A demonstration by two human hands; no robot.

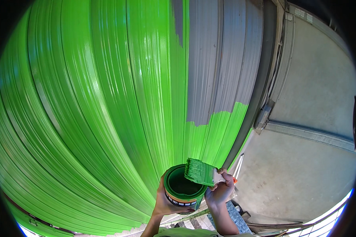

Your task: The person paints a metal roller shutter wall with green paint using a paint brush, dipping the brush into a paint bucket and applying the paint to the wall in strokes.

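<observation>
Since the open paint can (182, 202) is up in one hand with nothing visible propping it, that's the first thing to worry about. The left hand (165, 202) is wrapped round the can's left side; if that grip slips on wet paint, or the can tips, it could slop over the rim. How full it is, hard to say, the inside is too dark.

Next worry is the brush (201, 172). The right hand (221, 189), at the can's right, has its fingers closed on the handle, holding the brush roughly level with the bristles over the can's mouth. They're loaded with thick green, so probably drip city if it swings clear of the can without a wipe. Whether it's touching the rim, can't tell. Tilt the bristles up and paint could creep toward the fingers.

Below and right of the can there's a blue speckled patch (238, 216), which would likely catch any drips.

Past the can is the ribbed wall (106, 98), mostly glossy green, with a bare grey section (203, 59) beyond the can and slightly right. Overloading there might cause runs, and the grooves could get skipped. Right of that, a sloppy edge stroke could smear the dark strip (259, 91).
</observation>
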